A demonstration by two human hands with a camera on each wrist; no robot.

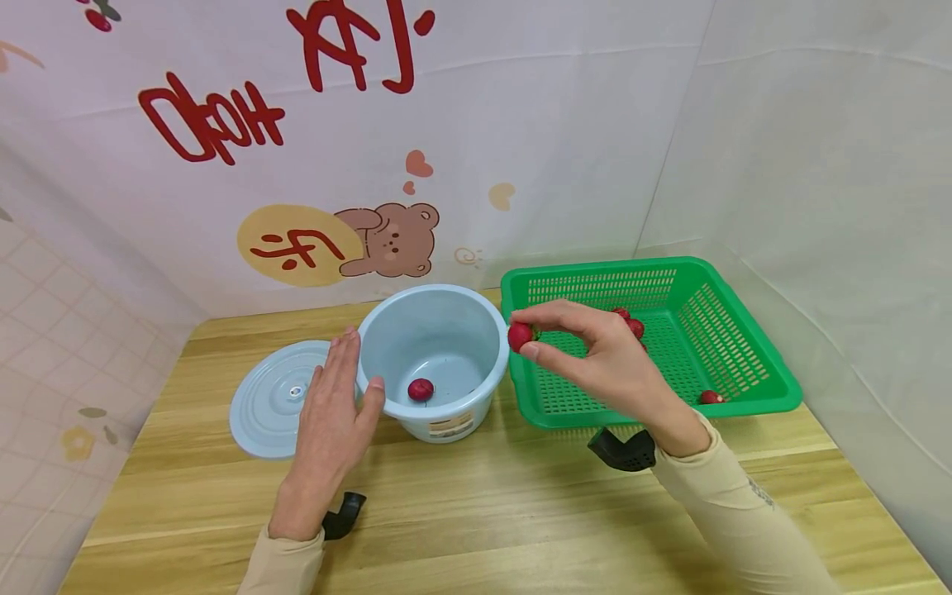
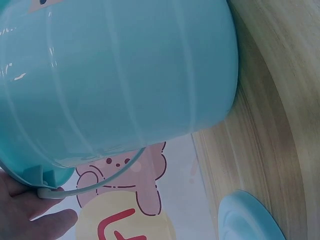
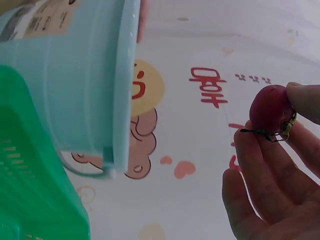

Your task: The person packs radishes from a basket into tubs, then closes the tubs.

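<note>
My right hand (image 1: 606, 364) pinches a red radish (image 1: 519, 336) between thumb and fingers, at the right edge of a light blue bucket (image 1: 446, 330). Green stem stubs show on this radish in the right wrist view. Inside the bucket, another radish (image 1: 420, 389) lies on the bottom. Beside the bucket's left rim is my left hand (image 1: 335, 421), fingers straight and thumb apart. The left wrist view shows its fingers touching the rim near the bucket handle (image 2: 90, 187). Several radishes (image 1: 635, 328) are in a green basket (image 1: 762, 398), partly hidden by the right hand.
A light blue lid (image 1: 260, 413) lies on the wooden table (image 1: 506, 521), left of the bucket and partly behind the left hand. One radish (image 1: 711, 397) sits at the basket's front right. A printed white cloth (image 1: 580, 149) hangs behind the table.
</note>
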